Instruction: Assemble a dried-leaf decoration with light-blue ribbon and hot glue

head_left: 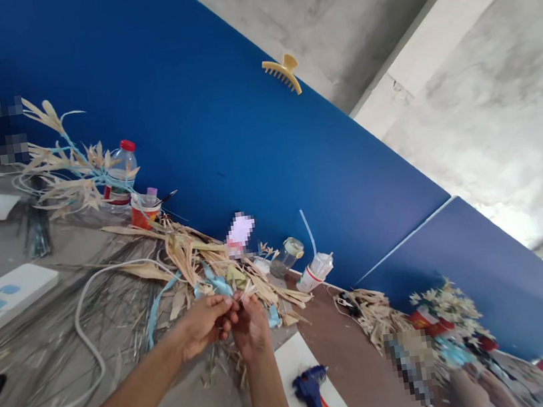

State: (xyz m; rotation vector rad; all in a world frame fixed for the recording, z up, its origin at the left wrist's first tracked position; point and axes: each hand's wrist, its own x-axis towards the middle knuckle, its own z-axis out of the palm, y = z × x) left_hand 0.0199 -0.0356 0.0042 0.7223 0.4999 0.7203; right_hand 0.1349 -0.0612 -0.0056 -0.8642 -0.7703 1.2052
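Observation:
My left hand (205, 324) and my right hand (252, 327) meet above the heap of dried husks, fingertips nearly touching. My right hand is closed around a small pale husk piece (248, 290) whose tips stick out above the fingers. The fingers of my left hand are pinched together beside it; what lies between them is too small to make out. Just behind my hands are dried husk strips (185, 256) and light blue ribbon (217, 284). To the right of my right forearm, a blue glue gun (310, 390) lies on a white board (290, 356).
Thin wires (129, 304) and a white cable (84, 331) spread across the left, near a power strip (35, 285). Behind stand a red-capped bottle (126, 160), a glass jar (286, 255) and a cup (310, 279). A co-worker's hands (474, 390) are at far right.

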